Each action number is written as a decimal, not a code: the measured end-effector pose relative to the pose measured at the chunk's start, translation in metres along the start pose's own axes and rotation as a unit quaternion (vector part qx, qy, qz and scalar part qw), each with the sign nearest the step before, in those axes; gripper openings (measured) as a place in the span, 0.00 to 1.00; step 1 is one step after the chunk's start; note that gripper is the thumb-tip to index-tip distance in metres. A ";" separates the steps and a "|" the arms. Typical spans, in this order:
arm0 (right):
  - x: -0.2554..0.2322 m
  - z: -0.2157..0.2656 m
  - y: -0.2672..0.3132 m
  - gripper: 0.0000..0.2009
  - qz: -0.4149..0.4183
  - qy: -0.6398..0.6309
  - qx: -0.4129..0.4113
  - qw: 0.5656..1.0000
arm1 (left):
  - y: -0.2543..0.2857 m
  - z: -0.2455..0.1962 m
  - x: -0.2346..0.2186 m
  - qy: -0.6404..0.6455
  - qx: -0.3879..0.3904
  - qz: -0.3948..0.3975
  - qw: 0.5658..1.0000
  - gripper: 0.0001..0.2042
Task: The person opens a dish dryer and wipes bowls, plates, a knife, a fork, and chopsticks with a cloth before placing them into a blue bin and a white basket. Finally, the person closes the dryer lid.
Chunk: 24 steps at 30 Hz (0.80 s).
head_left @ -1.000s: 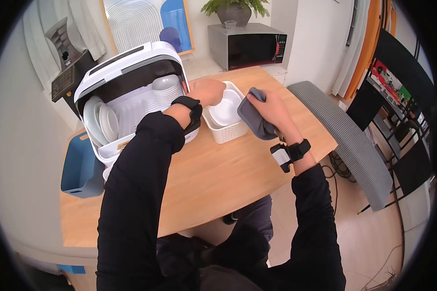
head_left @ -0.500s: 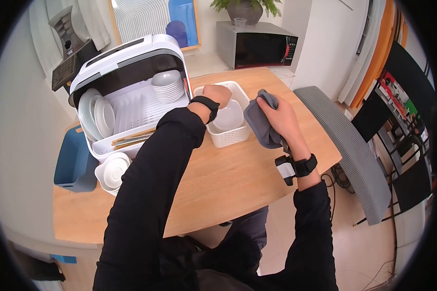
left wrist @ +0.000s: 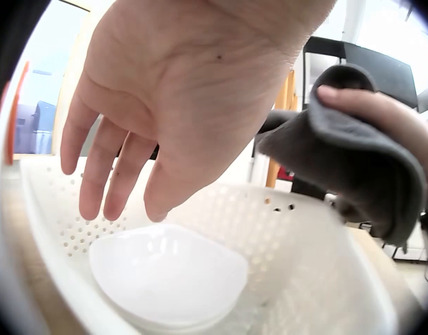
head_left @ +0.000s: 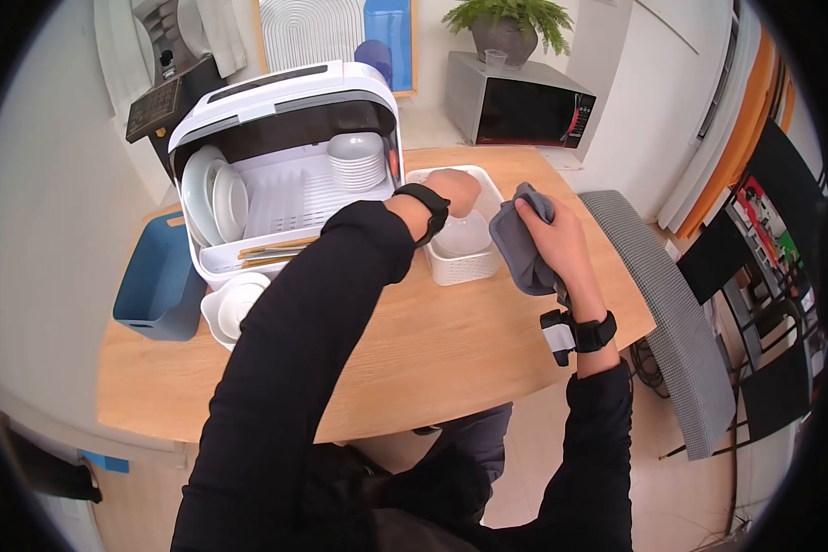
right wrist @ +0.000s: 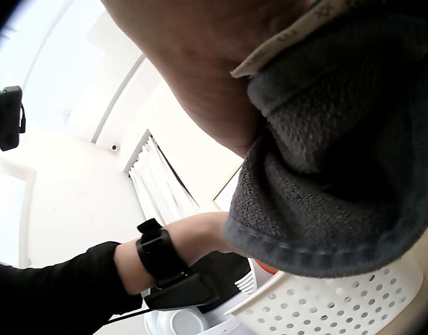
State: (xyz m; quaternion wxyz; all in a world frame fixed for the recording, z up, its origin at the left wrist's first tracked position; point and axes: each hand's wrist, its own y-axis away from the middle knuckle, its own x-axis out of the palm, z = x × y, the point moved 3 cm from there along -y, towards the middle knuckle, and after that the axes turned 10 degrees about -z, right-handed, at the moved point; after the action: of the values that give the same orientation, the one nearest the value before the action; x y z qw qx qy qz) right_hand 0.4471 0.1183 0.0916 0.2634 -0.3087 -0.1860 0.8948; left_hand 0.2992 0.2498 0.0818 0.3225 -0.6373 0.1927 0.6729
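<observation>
My left hand (head_left: 455, 190) is over the white perforated basket (head_left: 463, 270). In the left wrist view its fingers (left wrist: 95, 185) point down, loosely straight, with nothing between them, just above a white bowl (left wrist: 168, 276) inside the basket. My right hand (head_left: 561, 241) grips a folded grey cloth (head_left: 522, 244), which hangs beside the basket's right rim. Seen from the right wrist, the cloth (right wrist: 319, 209) shows a terry surface, a stitched edge and a pale label.
Left of the basket stands a white dish rack (head_left: 290, 216) with its lid raised, holding plates (head_left: 232, 202), stacked bowls (head_left: 357, 166) and chopsticks (head_left: 276, 250). A blue bin (head_left: 161, 285) and white dishes (head_left: 239, 304) sit at the table's left. Behind is a microwave (head_left: 524, 106).
My left hand has moved a little rightward over the basket. The right hand still holds the cloth beside it. The head view has shifted, so more of the white dishes at left shows.
</observation>
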 end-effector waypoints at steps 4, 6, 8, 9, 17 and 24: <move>0.012 0.013 0.002 0.20 0.013 0.023 -0.007 1.000 | 0.048 0.005 -0.049 0.052 0.036 -0.053 0.997 0.13; 0.020 0.021 0.004 0.20 0.015 0.043 -0.020 0.999 | 0.075 0.025 -0.066 0.064 0.036 -0.100 0.992 0.12; 0.030 0.027 0.006 0.19 0.020 0.059 -0.029 0.998 | 0.099 0.055 -0.083 0.064 -0.021 -0.089 0.994 0.11; 0.036 0.028 0.006 0.19 0.022 0.067 -0.034 0.997 | 0.110 0.073 -0.086 0.053 -0.041 -0.096 0.993 0.11; 0.059 0.023 0.004 0.26 0.073 0.183 -0.044 0.979 | 0.128 0.186 -0.042 -0.004 -0.309 -0.148 0.940 0.16; 0.069 0.013 0.011 0.23 0.044 0.208 -0.116 0.970 | 0.102 0.203 -0.026 0.163 -0.383 -0.121 0.901 0.25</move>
State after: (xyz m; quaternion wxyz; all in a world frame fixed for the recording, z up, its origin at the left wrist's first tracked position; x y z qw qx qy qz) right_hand 0.3886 0.1473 0.0646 0.2187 -0.5243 -0.2153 0.7943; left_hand 0.0811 0.3078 0.1147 0.0969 -0.8308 -0.1089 0.5371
